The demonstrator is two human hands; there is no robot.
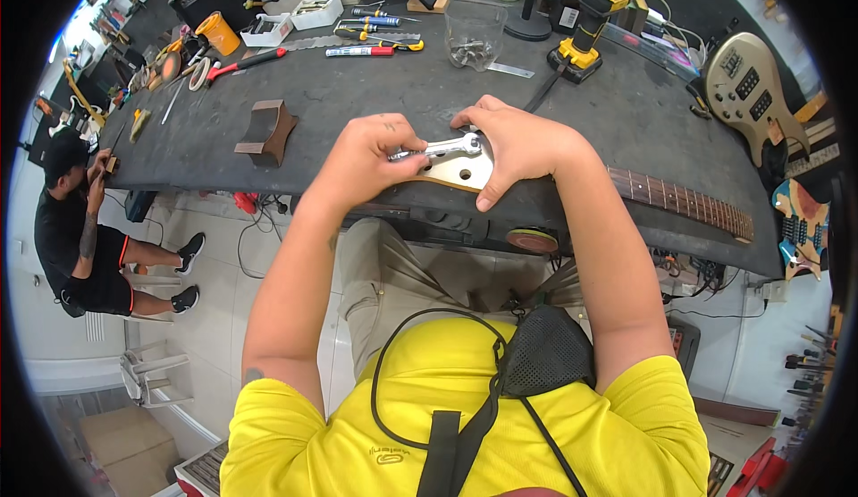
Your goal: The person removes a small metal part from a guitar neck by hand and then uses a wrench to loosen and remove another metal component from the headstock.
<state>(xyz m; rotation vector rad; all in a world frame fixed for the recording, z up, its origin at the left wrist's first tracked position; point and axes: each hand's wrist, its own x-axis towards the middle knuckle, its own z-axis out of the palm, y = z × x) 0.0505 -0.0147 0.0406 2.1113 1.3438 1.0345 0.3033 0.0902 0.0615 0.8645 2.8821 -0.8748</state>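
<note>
A guitar neck lies along the near edge of the workbench, its dark fretboard [684,200] running off to the right. At its left end is the pale headstock [471,173], with round tuner holes showing. My left hand [371,153] pinches the handle of a small silver wrench [454,147] between thumb and fingers. The wrench lies over the headstock, its open jaw at the upper right side near my other hand. My right hand [529,147] curves round the headstock, thumb on the near side and fingers on the far side; part of the headstock is hidden beneath it.
A curved brown block [266,132] sits left of my hands on the dark workbench [375,90]. Beyond are a clear cup [475,39] of metal parts, a yellow drill [585,32], a red marker [359,51] and screwdrivers. A guitar body [758,90] stands right; another person [80,238] works left.
</note>
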